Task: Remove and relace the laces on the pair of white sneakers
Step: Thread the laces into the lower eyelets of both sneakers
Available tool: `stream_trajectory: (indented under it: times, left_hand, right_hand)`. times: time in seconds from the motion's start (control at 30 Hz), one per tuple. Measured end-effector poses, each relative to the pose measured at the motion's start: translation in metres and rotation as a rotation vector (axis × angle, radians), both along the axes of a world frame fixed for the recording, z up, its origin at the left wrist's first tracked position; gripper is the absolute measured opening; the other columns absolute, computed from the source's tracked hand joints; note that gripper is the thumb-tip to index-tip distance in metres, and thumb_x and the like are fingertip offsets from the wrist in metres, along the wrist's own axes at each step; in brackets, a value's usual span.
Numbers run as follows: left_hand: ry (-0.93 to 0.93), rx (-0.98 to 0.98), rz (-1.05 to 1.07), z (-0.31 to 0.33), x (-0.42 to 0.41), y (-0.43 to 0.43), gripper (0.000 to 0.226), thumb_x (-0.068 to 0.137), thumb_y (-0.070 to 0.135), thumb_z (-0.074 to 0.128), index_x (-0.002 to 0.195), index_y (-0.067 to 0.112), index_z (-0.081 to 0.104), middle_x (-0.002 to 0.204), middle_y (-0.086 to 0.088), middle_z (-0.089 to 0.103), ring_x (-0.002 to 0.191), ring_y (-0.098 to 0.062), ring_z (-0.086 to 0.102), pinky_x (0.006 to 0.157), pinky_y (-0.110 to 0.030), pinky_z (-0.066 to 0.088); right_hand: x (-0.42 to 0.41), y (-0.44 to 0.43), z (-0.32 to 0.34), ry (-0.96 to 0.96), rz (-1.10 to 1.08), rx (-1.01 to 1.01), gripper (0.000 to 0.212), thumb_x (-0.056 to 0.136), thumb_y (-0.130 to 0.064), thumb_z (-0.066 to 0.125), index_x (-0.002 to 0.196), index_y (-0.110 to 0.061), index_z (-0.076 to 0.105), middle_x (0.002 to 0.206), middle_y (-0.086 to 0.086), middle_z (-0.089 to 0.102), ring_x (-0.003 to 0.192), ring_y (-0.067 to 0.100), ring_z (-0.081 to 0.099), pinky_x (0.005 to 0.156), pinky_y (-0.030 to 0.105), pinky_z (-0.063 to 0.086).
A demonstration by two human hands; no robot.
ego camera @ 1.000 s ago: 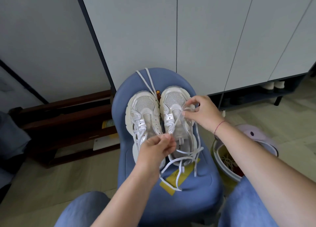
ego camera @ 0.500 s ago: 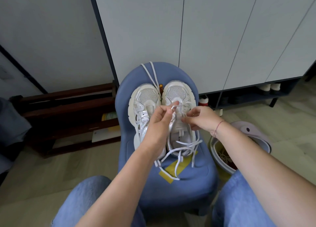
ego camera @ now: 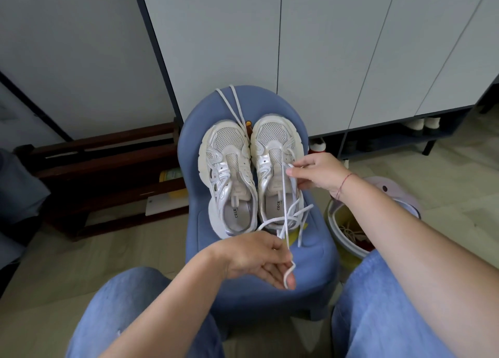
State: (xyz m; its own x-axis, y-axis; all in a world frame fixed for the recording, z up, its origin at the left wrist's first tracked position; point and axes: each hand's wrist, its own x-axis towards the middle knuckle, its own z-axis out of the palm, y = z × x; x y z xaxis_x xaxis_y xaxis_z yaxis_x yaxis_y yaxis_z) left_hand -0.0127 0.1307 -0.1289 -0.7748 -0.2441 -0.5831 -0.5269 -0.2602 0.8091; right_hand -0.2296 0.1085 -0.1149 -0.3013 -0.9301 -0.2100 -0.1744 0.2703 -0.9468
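the left sneaker (ego camera: 229, 174), beyond the left hand (ego camera: 253, 259), looks bare, its lace (ego camera: 232, 104) lying loose past the toes. the left hand pinches the other lace (ego camera: 283, 195); the right hand (ego camera: 318, 172) pinches it at the right sneaker (ego camera: 272, 139). relacing seems wholly ahead.

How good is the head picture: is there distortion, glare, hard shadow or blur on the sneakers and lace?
Head view: the cabinet doors lean outward toward the edges, a wide-angle distortion; light is soft and even, without hard shadows; the sneakers show only a mild sheen, no glare; the lace is sharp.
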Motion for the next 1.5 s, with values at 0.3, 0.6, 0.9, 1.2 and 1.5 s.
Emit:
stream_trajectory:
  times: [0.3, 0.6, 0.9, 1.2, 1.5]
  left_hand:
    - [-0.075, 0.081, 0.196, -0.017, -0.003, 0.01, 0.007, 0.099, 0.007, 0.056, 0.093, 0.003, 0.056, 0.067, -0.012, 0.067, 0.063, -0.018, 0.07, 0.071, -0.03, 0.062]
    - [0.051, -0.052, 0.355, -0.024, -0.009, 0.012, 0.013, 0.095, 0.019, 0.063, 0.092, 0.011, 0.073, 0.063, -0.001, 0.063, 0.062, -0.013, 0.062, 0.07, -0.026, 0.059]
    - [0.378, 0.269, 0.575, -0.009, -0.018, -0.003, 0.025, 0.095, 0.03, 0.051, 0.107, 0.01, 0.061, 0.105, -0.011, 0.073, 0.099, -0.021, 0.071, 0.096, -0.032, 0.052]
    - [0.392, 0.187, 0.616, -0.003, -0.028, -0.003, 0.029, 0.106, 0.023, 0.039, 0.102, 0.009, 0.064, 0.055, -0.001, 0.063, 0.043, -0.011, 0.056, 0.053, -0.024, 0.053]
    - [0.285, -0.178, 0.018, -0.01, -0.016, 0.026, 0.027, 0.104, 0.013, 0.046, 0.11, -0.002, 0.068, 0.076, 0.005, 0.074, 0.075, -0.003, 0.067, 0.077, -0.012, 0.048]
  right_hand:
    - [0.001, 0.003, 0.001, -0.006, 0.011, -0.014, 0.01, 0.081, -0.012, 0.074, 0.086, -0.014, 0.065, 0.09, 0.013, 0.069, 0.082, 0.023, 0.067, 0.08, 0.034, 0.058]
    - [0.0, 0.001, -0.001, 0.015, 0.009, -0.01, 0.01, 0.08, -0.014, 0.075, 0.085, -0.013, 0.067, 0.087, 0.013, 0.069, 0.08, 0.021, 0.067, 0.082, 0.038, 0.058]
    - [0.001, -0.001, -0.004, 0.012, -0.008, -0.011, 0.015, 0.078, -0.016, 0.077, 0.088, -0.011, 0.068, 0.089, 0.015, 0.07, 0.082, 0.024, 0.068, 0.083, 0.04, 0.057]
    - [0.001, -0.001, -0.005, 0.0, -0.019, -0.009, 0.016, 0.077, -0.017, 0.078, 0.088, -0.011, 0.067, 0.099, 0.022, 0.069, 0.09, 0.028, 0.068, 0.084, 0.043, 0.057]
    - [-0.002, -0.001, -0.005, -0.003, -0.009, -0.012, 0.013, 0.077, -0.015, 0.077, 0.085, -0.012, 0.067, 0.092, 0.019, 0.069, 0.078, 0.023, 0.065, 0.082, 0.042, 0.057]
